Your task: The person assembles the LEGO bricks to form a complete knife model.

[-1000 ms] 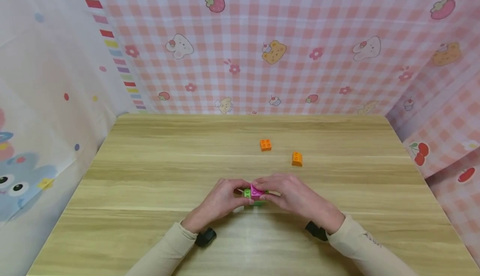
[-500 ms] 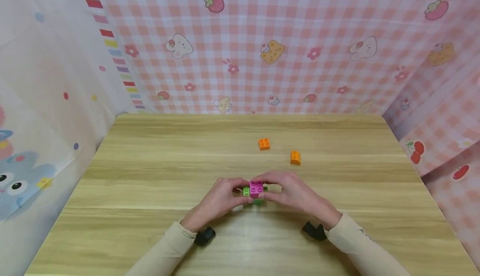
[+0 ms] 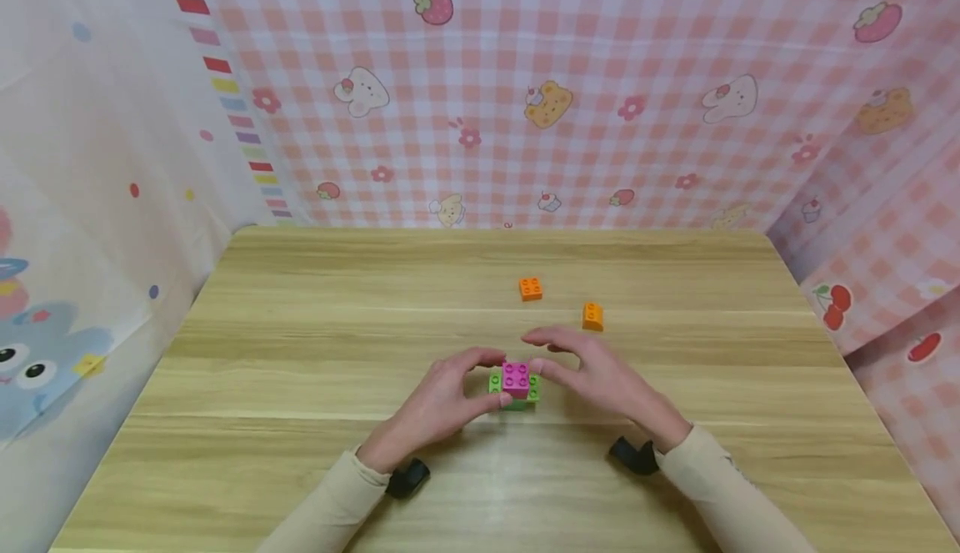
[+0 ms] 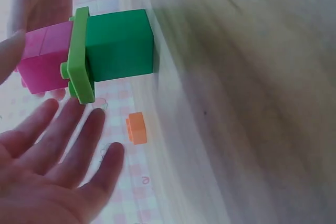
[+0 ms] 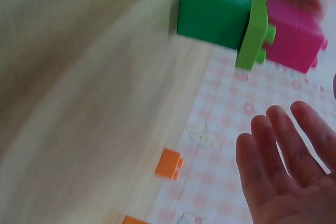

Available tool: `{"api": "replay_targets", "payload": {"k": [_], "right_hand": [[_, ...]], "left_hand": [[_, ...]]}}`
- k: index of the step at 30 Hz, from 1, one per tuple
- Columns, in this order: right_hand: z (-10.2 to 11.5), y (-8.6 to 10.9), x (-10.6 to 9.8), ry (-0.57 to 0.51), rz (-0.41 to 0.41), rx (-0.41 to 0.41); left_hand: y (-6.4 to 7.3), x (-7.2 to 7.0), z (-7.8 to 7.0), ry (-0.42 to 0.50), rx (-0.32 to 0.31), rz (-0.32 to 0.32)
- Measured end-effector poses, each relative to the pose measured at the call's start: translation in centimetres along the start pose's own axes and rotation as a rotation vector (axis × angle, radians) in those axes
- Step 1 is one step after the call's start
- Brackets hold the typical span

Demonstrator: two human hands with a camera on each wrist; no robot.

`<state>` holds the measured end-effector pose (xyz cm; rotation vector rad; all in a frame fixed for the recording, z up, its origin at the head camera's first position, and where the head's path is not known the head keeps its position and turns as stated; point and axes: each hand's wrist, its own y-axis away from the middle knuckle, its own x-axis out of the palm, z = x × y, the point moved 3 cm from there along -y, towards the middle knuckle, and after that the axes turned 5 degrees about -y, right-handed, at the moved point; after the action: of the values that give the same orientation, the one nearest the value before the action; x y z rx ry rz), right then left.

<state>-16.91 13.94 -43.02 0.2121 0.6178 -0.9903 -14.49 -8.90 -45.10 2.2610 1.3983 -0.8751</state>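
A small stack of toy building bricks stands on the table: a dark green brick (image 4: 121, 45) at the bottom, a lime green plate (image 3: 533, 389) across it and a pink brick (image 3: 515, 379) on top. My left hand (image 3: 442, 399) curves around the stack's left side, fingers straight behind it and thumb at the pink brick's front left corner. In the left wrist view its fingers (image 4: 94, 124) spread below the bricks. On the right, my right hand (image 3: 600, 369) is held loosely open, with its thumb tip right beside the pink brick.
Behind the hands, an orange square brick (image 3: 531, 289) and an orange brick with a rounded side (image 3: 592, 317) lie on the wooden table (image 3: 337, 311). Patterned cloths (image 3: 480, 103) hang at the back and both sides.
My right hand has let go of the pink brick and drawn back to the right, its fingers opening. My left hand's grip has loosened, the hand staying beside the stack.
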Motion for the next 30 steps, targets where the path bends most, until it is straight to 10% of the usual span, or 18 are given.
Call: {"api": "replay_targets", "payload": {"k": [12,30], "right_hand": [[-1.5,-2.2,-2.4,0.031,-0.140,-0.002],[-2.5,-5.8,-4.4,0.060,-0.094,0.077]], "left_hand": [[-0.1,-0.3,-0.6,0.032,0.118,-0.083],[-0.3,-0.1,-0.6,0.043,0.114,-0.056]]}}
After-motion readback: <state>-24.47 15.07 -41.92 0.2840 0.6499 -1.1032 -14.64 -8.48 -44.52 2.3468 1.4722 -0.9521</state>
